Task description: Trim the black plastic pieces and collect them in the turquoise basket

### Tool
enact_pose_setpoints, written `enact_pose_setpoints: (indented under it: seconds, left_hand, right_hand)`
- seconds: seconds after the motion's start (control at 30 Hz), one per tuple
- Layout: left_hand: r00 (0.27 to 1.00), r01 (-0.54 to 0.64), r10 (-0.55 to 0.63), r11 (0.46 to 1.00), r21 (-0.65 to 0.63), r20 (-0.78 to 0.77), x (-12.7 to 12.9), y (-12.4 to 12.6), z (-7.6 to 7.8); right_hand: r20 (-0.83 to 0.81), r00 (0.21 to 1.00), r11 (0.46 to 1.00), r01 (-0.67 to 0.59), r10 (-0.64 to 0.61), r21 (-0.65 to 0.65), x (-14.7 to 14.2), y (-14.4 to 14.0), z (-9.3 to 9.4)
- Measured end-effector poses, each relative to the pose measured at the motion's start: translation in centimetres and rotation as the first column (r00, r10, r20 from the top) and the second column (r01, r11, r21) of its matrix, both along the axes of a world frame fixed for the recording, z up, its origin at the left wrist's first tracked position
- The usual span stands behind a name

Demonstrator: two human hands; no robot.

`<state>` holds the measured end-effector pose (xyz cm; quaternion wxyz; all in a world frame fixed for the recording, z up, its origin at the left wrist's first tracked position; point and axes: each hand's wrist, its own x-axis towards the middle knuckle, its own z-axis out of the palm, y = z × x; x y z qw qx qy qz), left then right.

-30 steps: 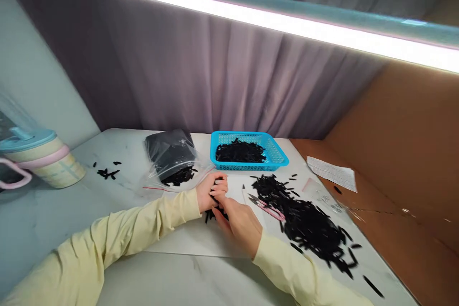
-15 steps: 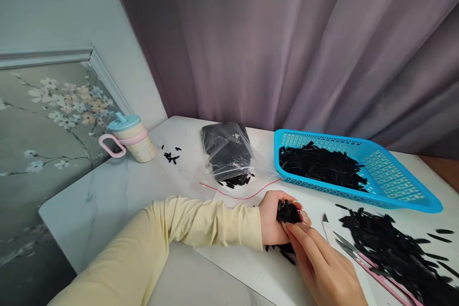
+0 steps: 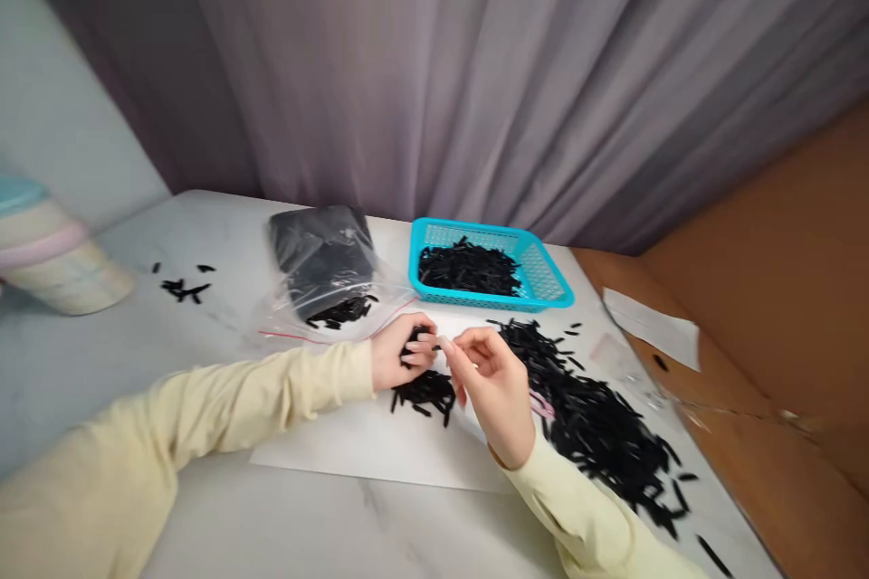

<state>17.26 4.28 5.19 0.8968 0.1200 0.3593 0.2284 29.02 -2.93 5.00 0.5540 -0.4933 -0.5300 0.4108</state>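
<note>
Just in front of the blue basket, the left hand is curled closed around a bunch of black strips, apparently gathering them. The right hand, fingers half open and seemingly empty, hovers beside it above a small pile; adding another calls for a fine pinch.

soft even light from above, slight motion blur, edges warped

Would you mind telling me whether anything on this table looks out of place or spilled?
A few black strips lie scattered alone near the cup, far from the big loose heap and the blue basket. More spill from the open plastic bag.
</note>
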Motion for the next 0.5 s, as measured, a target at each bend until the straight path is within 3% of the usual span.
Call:
enact_pose_setpoints:
  seconds: [0.07, 0.17, 0.27, 0.37, 0.43, 0.5]
  left_hand:
    - [0.997, 0.051, -0.047, 0.995, 0.083, -0.054, -0.3, -0.2, 0.1]
    - [0.991, 0.057, -0.021, 0.959, 0.276, -0.132, -0.8, -1.1, 0.2]
    - [0.981, 0.017, 0.082, 0.865, 0.501, -0.175, -1.2, -1.9, 0.0]
    - [0.966, 0.0, 0.163, 0.778, 0.628, -0.203, -1.5, -2.4, -0.8]
    - [0.943, 0.031, 0.223, 0.683, 0.73, -0.249, -1.7, -2.6, -1.4]
    - [0.9, 0.139, 0.309, 0.469, 0.872, -0.309, -2.0, -2.8, -1.8]
  right_hand:
    - [-0.253, 0.967, 0.981, -0.076, 0.029, -0.177, 0.7, 0.5, 0.4]
    - [-0.511, 0.858, 0.926, -0.233, 0.052, -0.298, 1.8, 0.7, 0.6]
    - [-0.639, 0.768, 0.878, -0.341, 0.054, -0.335, 2.5, 0.7, -0.1]
    - [-0.676, 0.732, 0.851, -0.405, 0.083, -0.334, 2.8, 0.7, -1.2]
    - [-0.694, 0.713, 0.837, -0.438, 0.102, -0.328, 2.8, 0.8, -1.9]
    - [-0.706, 0.699, 0.828, -0.461, 0.118, -0.318, 2.7, 1.0, -2.3]
